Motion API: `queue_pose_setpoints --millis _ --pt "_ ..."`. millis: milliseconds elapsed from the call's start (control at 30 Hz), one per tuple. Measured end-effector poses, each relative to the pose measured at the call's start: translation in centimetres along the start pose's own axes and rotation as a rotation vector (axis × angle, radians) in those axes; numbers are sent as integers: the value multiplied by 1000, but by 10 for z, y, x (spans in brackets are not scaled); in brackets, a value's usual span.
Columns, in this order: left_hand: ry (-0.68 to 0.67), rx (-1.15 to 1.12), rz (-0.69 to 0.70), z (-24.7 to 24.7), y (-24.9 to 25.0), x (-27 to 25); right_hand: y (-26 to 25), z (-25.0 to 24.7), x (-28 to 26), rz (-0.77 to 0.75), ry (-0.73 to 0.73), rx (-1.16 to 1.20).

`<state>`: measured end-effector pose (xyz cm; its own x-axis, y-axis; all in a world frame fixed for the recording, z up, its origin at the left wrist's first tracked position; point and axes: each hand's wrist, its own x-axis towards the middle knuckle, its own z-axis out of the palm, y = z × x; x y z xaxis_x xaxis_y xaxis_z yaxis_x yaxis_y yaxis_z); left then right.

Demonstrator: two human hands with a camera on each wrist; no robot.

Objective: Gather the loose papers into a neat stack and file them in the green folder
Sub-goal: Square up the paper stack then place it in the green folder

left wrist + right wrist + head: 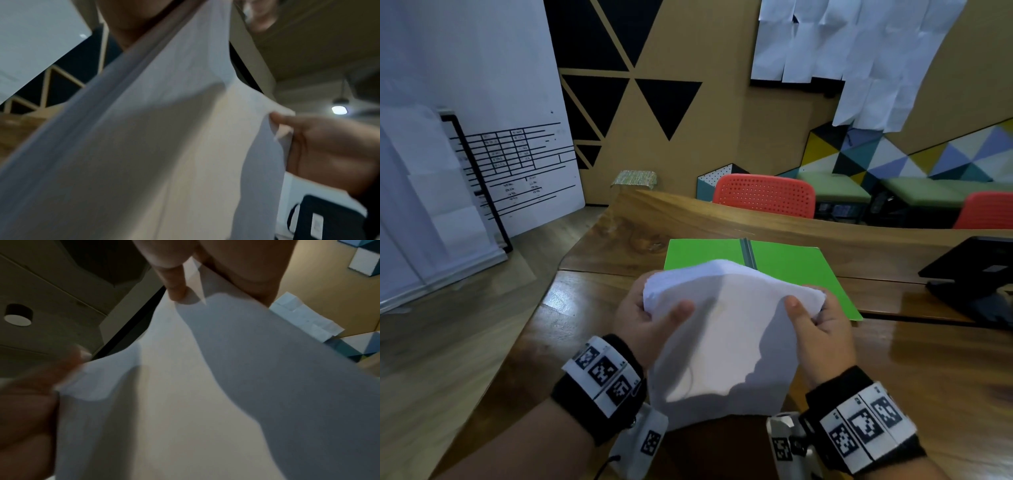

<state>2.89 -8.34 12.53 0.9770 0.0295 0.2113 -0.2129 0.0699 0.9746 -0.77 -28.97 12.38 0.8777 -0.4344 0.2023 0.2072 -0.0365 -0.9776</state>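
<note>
I hold a stack of white papers [722, 342] upright over the wooden table [619, 226], its top edge bowed away from me. My left hand [654, 315] grips the upper left corner, thumb on the near face. My right hand [815, 318] pinches the upper right corner the same way. Behind the papers the green folder [791, 263] lies open and flat, its grey spine pointing away; its near part is hidden. The papers [164, 146] fill the left wrist view, with the right hand [329, 149] at their edge. In the right wrist view the papers [205, 394] hang below my right thumb [170, 280].
A black device on a stand [976, 274] sits at the table's right side. Two red chairs [763, 195] stand behind the far edge. A whiteboard [482, 137] leans at the left over the wood floor. Sheets hang on the wall [859, 51] at upper right.
</note>
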Motion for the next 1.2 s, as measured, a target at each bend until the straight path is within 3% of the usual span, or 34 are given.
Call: queue_pose_setpoints --millis 100,233,333,433,500,567,633,700,800,867,933,1033,1133,1200 --pt "128 51 -28 9 8 -11 0 2 -1 -46 80 -55" --pt "119 -9 -12 10 6 -15 1 0 -2 -63 117 -60" --pt "34 177 -139 10 -5 -15 2 1 1 18 45 -115" --pt "35 146 -298 8 -9 -12 -9 -4 6 27 74 -198" --pt "8 215 -233 9 -2 -10 -26 -9 8 -108 72 -581" --pt "-60 360 -68 13 9 -8 -45 -5 2 -278 -60 -962" --pt "-153 521 104 20 22 -10 -59 4 -2 -543 -206 -1120" --pt "-233 561 177 24 27 -11 -65 7 -2 -654 -302 -1052" --pt "-363 526 73 12 13 -2 -68 -1 3 -501 -411 -960" --pt "-443 708 -92 -8 -3 6 -66 -14 7 -393 -361 -801" --pt "-408 752 -322 -32 -17 8 -61 -27 13 -274 -323 -534" --pt "-266 447 -479 -61 -32 6 -48 -40 16 -142 -281 -321" --pt "-84 -107 -516 -63 -34 2 -31 -36 14 -20 -181 -133" --pt "30 -218 -476 -51 -29 0 -17 -29 10 54 -61 -34"
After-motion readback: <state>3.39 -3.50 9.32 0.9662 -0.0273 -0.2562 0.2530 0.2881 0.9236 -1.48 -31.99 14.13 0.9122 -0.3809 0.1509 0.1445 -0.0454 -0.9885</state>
